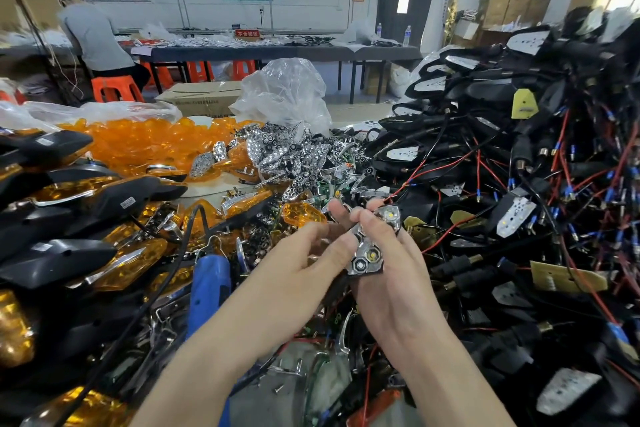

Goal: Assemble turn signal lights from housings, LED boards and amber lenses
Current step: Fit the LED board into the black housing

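Nearest me, my right hand (391, 291) grips a chrome reflector with LEDs (372, 250) above the cluttered bench, thumb across its face and fingers behind. My left hand (294, 263) pinches its left edge. The part looks light, stiff and slick, and I judge the plated cups easy to scratch, so I'd hold it by the rims and keep off the LEDs. A blue power tool (211, 284) lies lower left. Further out sit loose amber lenses (138, 142) and spare chrome reflectors (287, 152). A heap of black wired housings (519, 149) rises on the right.
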A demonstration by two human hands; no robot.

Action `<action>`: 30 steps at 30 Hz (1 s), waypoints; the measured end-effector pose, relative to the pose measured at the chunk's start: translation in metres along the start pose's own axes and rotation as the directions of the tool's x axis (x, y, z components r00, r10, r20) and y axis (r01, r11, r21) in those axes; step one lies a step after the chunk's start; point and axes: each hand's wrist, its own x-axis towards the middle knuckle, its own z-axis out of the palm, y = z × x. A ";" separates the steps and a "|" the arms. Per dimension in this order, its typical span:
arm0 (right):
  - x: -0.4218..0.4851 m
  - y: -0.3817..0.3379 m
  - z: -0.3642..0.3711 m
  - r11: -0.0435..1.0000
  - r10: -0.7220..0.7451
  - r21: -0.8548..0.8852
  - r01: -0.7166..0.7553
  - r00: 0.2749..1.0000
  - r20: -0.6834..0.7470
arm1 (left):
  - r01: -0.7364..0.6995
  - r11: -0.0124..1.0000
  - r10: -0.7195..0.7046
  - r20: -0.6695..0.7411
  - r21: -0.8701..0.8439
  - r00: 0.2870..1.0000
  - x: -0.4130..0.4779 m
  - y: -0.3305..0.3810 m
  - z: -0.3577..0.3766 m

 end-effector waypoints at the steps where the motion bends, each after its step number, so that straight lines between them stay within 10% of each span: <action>1: -0.001 0.000 0.000 1.000 -0.002 -0.026 0.002 1.000 0.000 | 0.014 0.997 -0.014 0.006 -0.069 1.000 -0.001 0.000 0.004; 17: -0.002 0.000 0.002 0.993 -0.060 -0.098 0.062 0.998 0.020 | 0.145 0.955 -0.163 -0.050 -0.258 0.985 0.003 0.006 0.023; 30: -0.004 0.020 -0.004 0.826 -0.274 -0.517 0.224 0.962 -0.021 | 0.025 0.980 -0.044 -0.092 -0.197 0.995 0.003 0.006 0.025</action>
